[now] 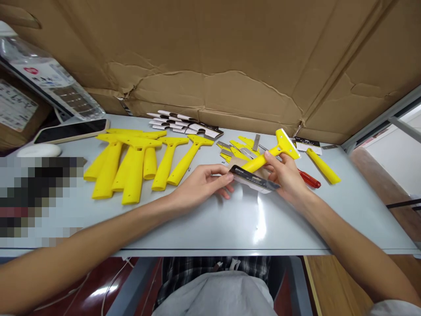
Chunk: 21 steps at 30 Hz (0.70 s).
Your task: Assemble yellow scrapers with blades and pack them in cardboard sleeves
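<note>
White-capped and clear, a labelled plastic bottle (49, 77) sits at the far left of a pale grey table (197, 230), in front of a brown cardboard sheet (246, 44). Just nearer lies a pale-edged phone with a black screen (72, 131), and nearer again a smooth white rounded object (39, 151), with a pixelated patch hiding what is below it. Next come T-shaped yellow plastic handles (133, 175), several overlapping in a pile, two more side by side at its right. Beyond these, by the cardboard, rests a loose stack of folded black-and-white cards (186, 124). Right of the handles, the bare left hand (200, 181) pinches the left end of a creased black-and-white card sleeve (251, 179) between thumb and fingers. A wide-headed yellow plastic scraper (256, 163) slants up to the right behind the sleeve; whether its lower end is inside I cannot tell. Small yellow plates and grey metal blades (238, 151) lie jumbled beyond. The right hand (290, 176), apart from the left, is clamped on the scraper just below its head. Past it lie a glossy red tool handle (309, 179), a slim yellow tube (322, 166) and, farther back, a flat black-and-white card (308, 145)
</note>
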Each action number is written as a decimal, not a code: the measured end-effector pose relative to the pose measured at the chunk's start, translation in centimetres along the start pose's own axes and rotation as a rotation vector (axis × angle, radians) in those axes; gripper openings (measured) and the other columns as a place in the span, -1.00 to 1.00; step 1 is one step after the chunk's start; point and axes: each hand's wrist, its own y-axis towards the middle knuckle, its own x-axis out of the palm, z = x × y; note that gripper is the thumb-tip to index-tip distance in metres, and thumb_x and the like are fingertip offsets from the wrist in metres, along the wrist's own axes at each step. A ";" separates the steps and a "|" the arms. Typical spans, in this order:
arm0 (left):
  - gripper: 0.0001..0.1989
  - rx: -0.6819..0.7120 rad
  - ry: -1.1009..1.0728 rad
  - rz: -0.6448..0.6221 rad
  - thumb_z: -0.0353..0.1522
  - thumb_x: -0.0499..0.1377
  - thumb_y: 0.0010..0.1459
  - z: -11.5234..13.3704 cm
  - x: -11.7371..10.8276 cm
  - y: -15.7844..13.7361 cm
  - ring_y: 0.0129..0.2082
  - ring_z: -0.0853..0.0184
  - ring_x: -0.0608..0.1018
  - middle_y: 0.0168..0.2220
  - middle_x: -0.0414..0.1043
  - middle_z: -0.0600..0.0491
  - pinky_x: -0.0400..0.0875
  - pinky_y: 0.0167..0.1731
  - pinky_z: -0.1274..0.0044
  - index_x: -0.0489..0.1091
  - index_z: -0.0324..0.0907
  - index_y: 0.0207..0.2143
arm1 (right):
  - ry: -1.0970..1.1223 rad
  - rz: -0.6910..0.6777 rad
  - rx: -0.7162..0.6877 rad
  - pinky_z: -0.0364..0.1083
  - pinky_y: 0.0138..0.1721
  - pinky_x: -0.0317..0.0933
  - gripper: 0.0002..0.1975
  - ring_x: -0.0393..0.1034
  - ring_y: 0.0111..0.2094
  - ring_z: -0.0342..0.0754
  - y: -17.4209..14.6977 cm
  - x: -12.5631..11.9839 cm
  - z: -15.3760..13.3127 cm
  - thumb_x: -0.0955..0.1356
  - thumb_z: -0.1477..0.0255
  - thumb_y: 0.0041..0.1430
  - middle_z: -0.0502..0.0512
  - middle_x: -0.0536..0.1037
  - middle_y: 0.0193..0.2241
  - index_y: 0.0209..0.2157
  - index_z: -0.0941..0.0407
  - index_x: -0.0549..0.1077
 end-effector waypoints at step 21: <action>-0.62 0.119 -0.025 0.014 -0.10 0.44 0.21 -0.6 0.1 -0.1 -0.20 0.22 0.70 -0.19 0.66 -0.01 0.64 -0.06 0.28 0.41 -0.18 -0.28 | -0.300 -0.229 -0.146 0.05 -0.02 0.58 -0.42 0.63 -0.10 0.03 -0.2 -1.6 -0.9 0.60 0.11 0.10 0.16 0.64 -0.12 -0.01 0.10 0.39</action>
